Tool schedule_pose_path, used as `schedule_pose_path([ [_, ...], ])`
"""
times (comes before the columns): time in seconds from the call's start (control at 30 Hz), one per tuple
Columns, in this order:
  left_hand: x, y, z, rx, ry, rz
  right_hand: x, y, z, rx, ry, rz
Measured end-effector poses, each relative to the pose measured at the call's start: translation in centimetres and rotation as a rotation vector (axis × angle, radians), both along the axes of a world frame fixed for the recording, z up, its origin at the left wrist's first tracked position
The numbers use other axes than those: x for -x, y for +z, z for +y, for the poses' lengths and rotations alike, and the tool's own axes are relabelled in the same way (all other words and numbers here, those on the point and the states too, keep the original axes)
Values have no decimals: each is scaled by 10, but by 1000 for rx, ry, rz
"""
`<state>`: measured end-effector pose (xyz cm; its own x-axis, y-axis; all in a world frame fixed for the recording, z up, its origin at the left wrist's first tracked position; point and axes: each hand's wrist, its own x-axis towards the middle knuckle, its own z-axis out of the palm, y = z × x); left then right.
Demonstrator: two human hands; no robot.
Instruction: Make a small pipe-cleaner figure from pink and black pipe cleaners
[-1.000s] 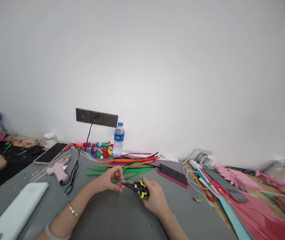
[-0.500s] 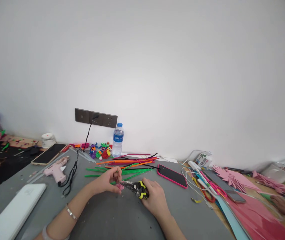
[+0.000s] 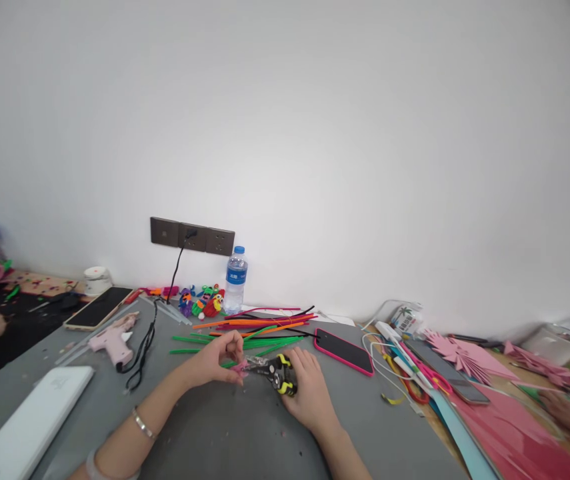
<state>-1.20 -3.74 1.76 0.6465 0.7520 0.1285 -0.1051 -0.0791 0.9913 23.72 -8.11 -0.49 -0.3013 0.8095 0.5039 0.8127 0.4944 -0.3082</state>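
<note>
My right hand (image 3: 309, 393) grips black pliers with yellow handles (image 3: 277, 373), their jaws pointing left and now spread open. My left hand (image 3: 215, 360) pinches a small pink piece (image 3: 239, 367) right at the jaw tips. Both hands rest low over the grey table (image 3: 235, 433). Just behind them lies a loose pile of green, orange, red and black pipe cleaners (image 3: 249, 332).
A pink-cased phone (image 3: 343, 350) lies right of the hands, a pink glue gun (image 3: 112, 340) with black cord and another phone (image 3: 99, 307) to the left. A water bottle (image 3: 236, 280) and small figures stand by the wall. Other persons' hands show at both edges. Pink paper lies at right.
The pliers' handles and jaws have opened and tilted up a little. My left hand stays at the jaw tips with the pink piece. The person's hand at far left shifted.
</note>
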Motion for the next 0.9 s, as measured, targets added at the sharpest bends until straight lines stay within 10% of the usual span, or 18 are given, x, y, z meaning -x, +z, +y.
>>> schedule_pose_path([
  [0.9, 2, 4, -4, 90, -228, 126, -4, 8, -6, 97, 189, -59],
])
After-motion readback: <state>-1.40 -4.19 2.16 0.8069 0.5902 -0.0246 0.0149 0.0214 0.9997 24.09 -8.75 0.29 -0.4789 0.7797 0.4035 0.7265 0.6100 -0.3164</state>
